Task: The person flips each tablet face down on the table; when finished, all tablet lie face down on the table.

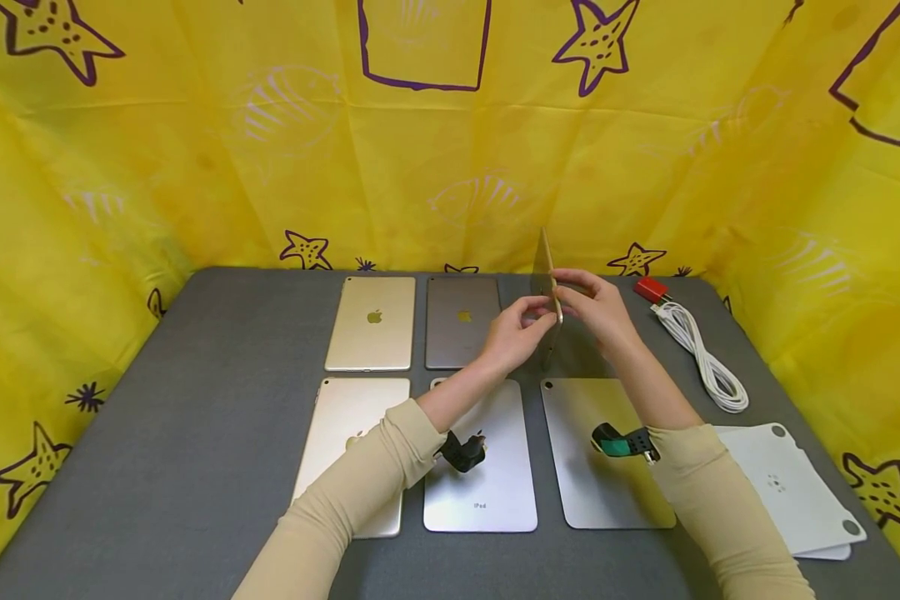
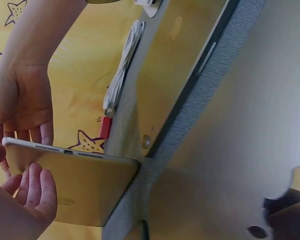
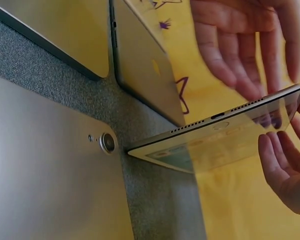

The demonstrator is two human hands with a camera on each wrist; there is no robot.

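Observation:
A tablet [image 1: 544, 275] stands on edge above the table's back half, its gold-tinted back [image 2: 85, 185] facing left and its white-bordered screen [image 3: 215, 145] facing right. My left hand [image 1: 521, 333] holds it by the near edge, fingers against the back. On the screen side, my right hand [image 1: 600, 312] grips the same edge between thumb and fingers. One short end with the charging port [image 2: 68, 152] faces me. A corner of the tablet appears to touch the table.
Face down nearby lie a gold tablet [image 1: 378, 325], a dark grey one [image 1: 450, 333], another gold one [image 1: 352, 408], and silver ones [image 1: 480, 492] [image 1: 607, 492]. On the right are a red charger [image 1: 651, 289], a coiled white cable [image 1: 708, 367] and white plates [image 1: 795, 483]. Yellow cloth [image 1: 450, 167] encloses the table.

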